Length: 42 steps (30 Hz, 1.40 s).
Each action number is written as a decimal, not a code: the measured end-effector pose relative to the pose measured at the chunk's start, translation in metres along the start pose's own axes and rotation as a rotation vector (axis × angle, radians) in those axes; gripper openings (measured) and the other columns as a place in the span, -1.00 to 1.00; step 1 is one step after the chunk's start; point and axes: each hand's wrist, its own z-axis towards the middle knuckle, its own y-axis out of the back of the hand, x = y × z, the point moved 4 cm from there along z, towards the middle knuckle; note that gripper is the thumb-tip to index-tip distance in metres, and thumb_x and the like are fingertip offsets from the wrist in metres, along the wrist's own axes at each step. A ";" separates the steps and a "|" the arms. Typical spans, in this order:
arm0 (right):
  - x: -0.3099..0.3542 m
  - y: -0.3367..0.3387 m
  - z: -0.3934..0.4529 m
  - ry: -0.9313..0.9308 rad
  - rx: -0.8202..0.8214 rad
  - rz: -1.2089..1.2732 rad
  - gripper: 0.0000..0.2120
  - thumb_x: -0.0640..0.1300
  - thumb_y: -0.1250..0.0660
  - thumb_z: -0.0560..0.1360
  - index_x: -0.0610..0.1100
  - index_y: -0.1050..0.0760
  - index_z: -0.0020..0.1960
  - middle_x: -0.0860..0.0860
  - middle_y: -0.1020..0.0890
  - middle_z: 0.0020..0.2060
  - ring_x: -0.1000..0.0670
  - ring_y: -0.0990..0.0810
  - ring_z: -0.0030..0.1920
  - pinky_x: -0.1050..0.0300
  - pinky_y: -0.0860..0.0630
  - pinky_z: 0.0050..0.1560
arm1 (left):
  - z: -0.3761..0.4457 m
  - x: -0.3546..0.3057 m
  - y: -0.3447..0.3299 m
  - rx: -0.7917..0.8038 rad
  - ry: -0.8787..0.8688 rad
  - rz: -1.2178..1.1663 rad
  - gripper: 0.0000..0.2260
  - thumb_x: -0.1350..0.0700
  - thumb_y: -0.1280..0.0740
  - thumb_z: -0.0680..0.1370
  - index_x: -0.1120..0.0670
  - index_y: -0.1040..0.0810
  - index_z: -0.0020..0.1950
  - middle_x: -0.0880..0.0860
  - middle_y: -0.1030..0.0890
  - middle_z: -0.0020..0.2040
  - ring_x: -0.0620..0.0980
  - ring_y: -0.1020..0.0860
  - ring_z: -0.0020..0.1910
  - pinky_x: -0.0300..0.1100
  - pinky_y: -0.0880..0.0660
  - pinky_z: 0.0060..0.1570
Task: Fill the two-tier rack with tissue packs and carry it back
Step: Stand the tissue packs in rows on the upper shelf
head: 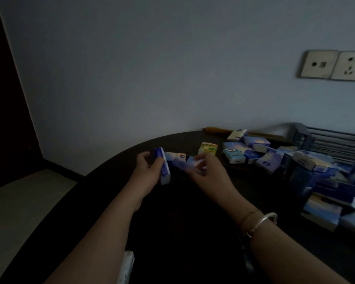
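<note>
Left hand [147, 171] fingers clamped on upright tissue pack [164, 167], right hand [208, 171] fingers pinching a blurred pack [190, 163]; dim light, loose pinch could drop it on the table [115, 171].

We read this as dim home room. Plain pale wall [131, 68] carries two worn socket plates [334, 65]. Dark round table [115, 171] pushed against wall, tiled floor [19, 201] beside it, dark door [6, 99] at left. Loose household tissue packs [254, 152] heaped on tabletop.
</note>
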 end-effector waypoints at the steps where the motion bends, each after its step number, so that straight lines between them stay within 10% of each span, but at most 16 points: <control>1: 0.001 0.004 0.000 -0.016 -0.047 0.119 -0.73 0.02 -0.36 0.49 0.07 -0.36 0.13 0.09 -0.43 0.12 0.19 -0.47 -0.01 0.35 -0.42 -0.15 | 0.002 -0.001 -0.002 0.005 0.000 -0.059 -0.61 -0.04 -0.19 0.60 -0.12 -0.23 0.41 0.09 -0.49 0.24 0.07 -0.53 0.11 0.05 -0.51 0.13; 13: 0.014 -0.010 0.003 0.202 0.135 0.116 -0.75 -0.04 -0.16 0.60 0.10 -0.47 0.24 0.14 -0.46 0.18 0.20 -0.44 0.15 0.30 -0.38 0.12 | 0.002 -0.003 -0.016 0.219 -0.043 -0.274 -0.58 -0.12 -0.32 0.50 -0.24 -0.20 0.26 0.03 -0.46 0.29 0.03 -0.51 0.19 0.11 -0.42 0.28; 16: -0.005 0.002 0.014 0.098 -0.148 -0.186 -0.64 -0.09 -0.24 0.55 0.06 -0.39 0.33 0.04 -0.39 0.34 0.04 -0.30 0.38 0.00 -0.34 0.35 | 0.003 -0.003 -0.015 0.209 -0.045 -0.317 -0.64 -0.06 -0.33 0.52 -0.26 -0.23 0.20 0.05 -0.45 0.27 0.11 -0.57 0.14 0.12 -0.53 0.12; 19: -0.028 -0.004 0.018 -0.121 0.006 -0.513 -0.41 -0.07 -0.27 0.53 0.01 -0.12 0.50 -0.04 -0.17 0.50 -0.11 -0.02 0.53 -0.15 -0.05 0.48 | 0.000 -0.004 -0.016 0.211 -0.049 -0.295 -0.67 -0.07 -0.32 0.53 -0.27 -0.23 0.19 0.04 -0.45 0.23 0.11 -0.62 0.03 0.04 -0.61 -0.04; 23: -0.023 -0.006 0.014 -0.041 -0.014 -0.641 -0.53 -0.04 -0.29 0.52 -0.01 -0.26 0.39 -0.10 -0.31 0.37 -0.11 -0.28 0.39 -0.12 -0.23 0.43 | -0.003 -0.012 -0.015 0.168 -0.096 -0.194 -0.68 -0.15 -0.29 0.52 -0.24 -0.25 0.21 0.04 -0.47 0.23 0.13 -0.61 0.05 -0.11 -0.61 -0.28; 33: 0.027 0.043 -0.006 -0.299 -0.041 0.256 -0.88 -0.07 -0.30 0.52 -0.05 -0.46 0.05 -0.08 -0.55 0.01 -0.04 -0.55 -0.02 0.03 -0.51 0.03 | -0.032 -0.063 -0.013 0.022 -0.057 -0.407 -0.72 -0.05 -0.30 0.56 -0.08 -0.28 0.19 0.02 -0.43 0.12 0.03 -0.53 -0.01 0.05 -0.60 -0.16; 42: 0.167 0.136 -0.120 0.077 -0.127 0.480 -0.76 -0.19 -0.19 0.59 -0.16 -0.49 0.22 -0.05 -0.62 -0.02 0.08 -0.59 -0.08 0.40 -0.50 -0.18 | -0.162 -0.174 -0.017 0.264 0.060 -0.796 -0.67 0.00 -0.23 0.61 0.09 -0.28 0.32 0.20 -0.53 0.17 0.17 -0.58 0.04 0.09 -0.57 -0.09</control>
